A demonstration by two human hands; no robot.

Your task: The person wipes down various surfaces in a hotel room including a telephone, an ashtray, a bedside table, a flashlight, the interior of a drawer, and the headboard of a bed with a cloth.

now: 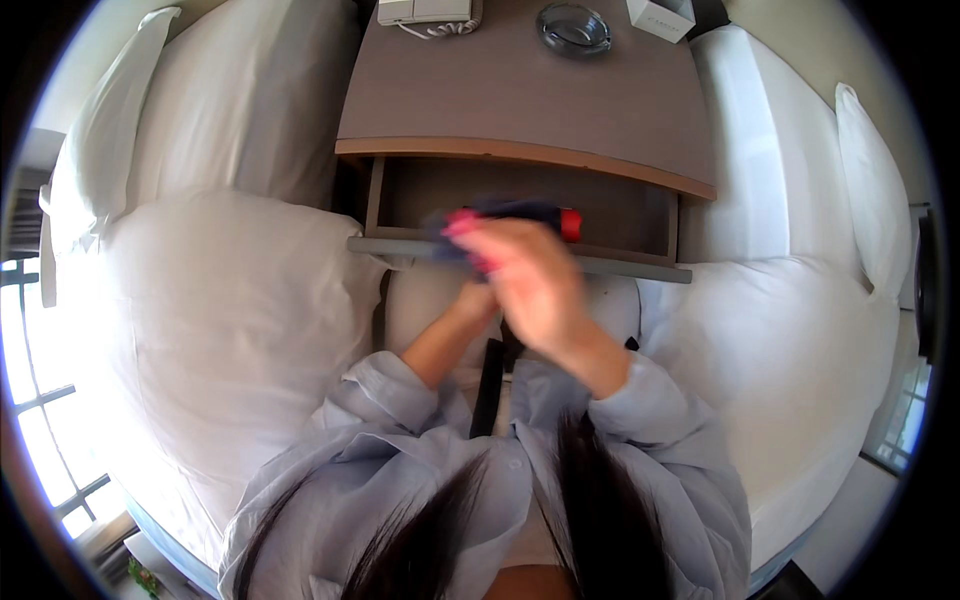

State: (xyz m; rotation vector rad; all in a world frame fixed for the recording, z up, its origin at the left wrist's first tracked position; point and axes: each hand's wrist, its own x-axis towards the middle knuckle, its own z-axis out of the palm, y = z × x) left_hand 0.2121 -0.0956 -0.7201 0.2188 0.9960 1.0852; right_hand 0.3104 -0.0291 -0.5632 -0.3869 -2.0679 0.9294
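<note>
My right hand (536, 281) is motion-blurred in front of the drawer, its fingers pointing up and left, with bright pink at the fingertips. It crosses over my left hand (480, 298), which shows little beyond the wrist. A dark, blurred thing (521, 208), perhaps cloth, shows past my right hand. How either hand touches it is unclear. Beside it, a red object (571, 225) shows at the drawer's front; its kind cannot be made out. The pulled-out drawer (630, 202) belongs to a nightstand (517, 97) with a brown-grey top.
On the nightstand are a corded telephone (427, 10), a glass ashtray (574, 30) and a white box (661, 18) bearing writing. White-covered beds (240, 300) (780, 360) flank me closely on both sides. The drawer front (637, 268) juts out above my legs.
</note>
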